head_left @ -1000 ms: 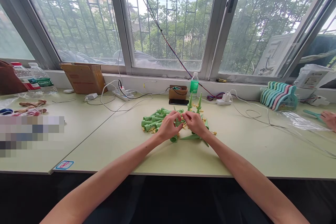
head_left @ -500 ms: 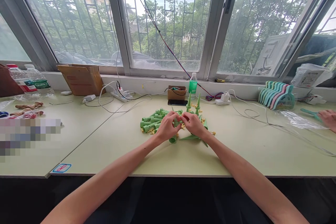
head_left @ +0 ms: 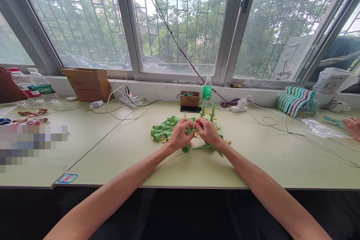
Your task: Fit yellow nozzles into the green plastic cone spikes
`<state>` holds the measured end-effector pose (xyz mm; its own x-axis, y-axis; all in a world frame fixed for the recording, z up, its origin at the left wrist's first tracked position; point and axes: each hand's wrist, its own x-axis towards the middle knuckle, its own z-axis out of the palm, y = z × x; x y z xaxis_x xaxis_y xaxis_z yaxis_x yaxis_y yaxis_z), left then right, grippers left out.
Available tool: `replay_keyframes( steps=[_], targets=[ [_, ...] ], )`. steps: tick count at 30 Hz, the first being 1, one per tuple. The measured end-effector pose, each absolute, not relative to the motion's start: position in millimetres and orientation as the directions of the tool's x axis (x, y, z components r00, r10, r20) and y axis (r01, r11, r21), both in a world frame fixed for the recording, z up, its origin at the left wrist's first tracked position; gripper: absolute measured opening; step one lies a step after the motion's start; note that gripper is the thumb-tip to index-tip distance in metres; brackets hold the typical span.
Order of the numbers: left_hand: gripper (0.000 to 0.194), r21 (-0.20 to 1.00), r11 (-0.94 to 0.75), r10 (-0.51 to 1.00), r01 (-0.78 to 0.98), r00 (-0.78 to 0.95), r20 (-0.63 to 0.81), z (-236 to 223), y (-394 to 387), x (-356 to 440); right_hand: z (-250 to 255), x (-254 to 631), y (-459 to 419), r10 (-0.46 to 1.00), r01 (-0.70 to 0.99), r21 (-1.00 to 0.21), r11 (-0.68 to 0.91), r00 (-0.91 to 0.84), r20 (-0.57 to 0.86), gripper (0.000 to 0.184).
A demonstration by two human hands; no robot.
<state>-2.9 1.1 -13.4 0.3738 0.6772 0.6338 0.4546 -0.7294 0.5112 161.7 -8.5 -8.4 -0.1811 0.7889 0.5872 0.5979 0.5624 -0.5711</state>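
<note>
In the middle of the table, my left hand [head_left: 180, 133] curls around a green plastic piece [head_left: 188, 130], part of which shows between thumb and fingers. My right hand [head_left: 206, 131] meets it fingertip to fingertip, closed in a pinch; whatever small part it grips is hidden. A heap of green ribbed plastic tubes [head_left: 161, 134] lies left of and behind my left hand. Two green cone-shaped spikes [head_left: 203, 108] stand upright beyond my right hand, and another spike [head_left: 203, 146] lies flat below it. Small yellow valve-like pieces [head_left: 197, 134] are scattered among them.
Behind the heap are a phone [head_left: 190, 109], a small cardboard box [head_left: 189, 100] and a green-labelled bottle [head_left: 207, 90]. White cables [head_left: 270, 122] cross the right side. Teal hangers [head_left: 298, 101] stand there, near another person's hand [head_left: 351, 126]. A larger carton [head_left: 88, 85] stands back left.
The hands stay together over the same spot, with only a slight shift of the fingers. The whole view has moved a little.
</note>
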Motion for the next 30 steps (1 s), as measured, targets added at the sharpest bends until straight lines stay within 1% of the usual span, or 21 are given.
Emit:
replay_keyframes(
  steps=[4,11,13,17,23,30],
  targets=[
    [0.005,0.512,-0.728,0.680,0.455,0.389,0.621,-13.8,-0.2,-3.3,-9.4,161.7,-7.5,0.781,0.586,-0.568,0.578,-0.195,0.594,0.025],
    [0.004,0.512,-0.738,0.672,0.440,0.406,0.620,-15.6,-0.3,-2.5,-12.7,163.3,-3.2,0.788,0.655,-0.528,0.540,-0.173,0.591,0.040],
    [0.005,0.508,-0.735,0.673,0.448,0.394,0.626,-15.4,0.3,-2.6,-12.6,163.4,-3.3,0.792,0.646,-0.541,0.538,-0.167,0.588,0.039],
    [0.006,0.499,-0.734,0.671,0.461,0.377,0.639,-14.6,0.8,-3.0,-10.8,162.5,-6.2,0.799,0.607,-0.572,0.551,-0.187,0.572,0.030],
    [0.004,0.489,-0.742,0.661,0.458,0.379,0.648,-14.7,-0.1,-2.5,-9.9,161.3,-8.3,0.779,0.568,-0.566,0.598,-0.243,0.578,0.027],
    [0.004,0.494,-0.753,0.654,0.435,0.402,0.641,-15.7,-1.1,-2.2,-12.7,163.1,-3.4,0.790,0.621,-0.543,0.565,-0.216,0.574,0.040]
  ],
)
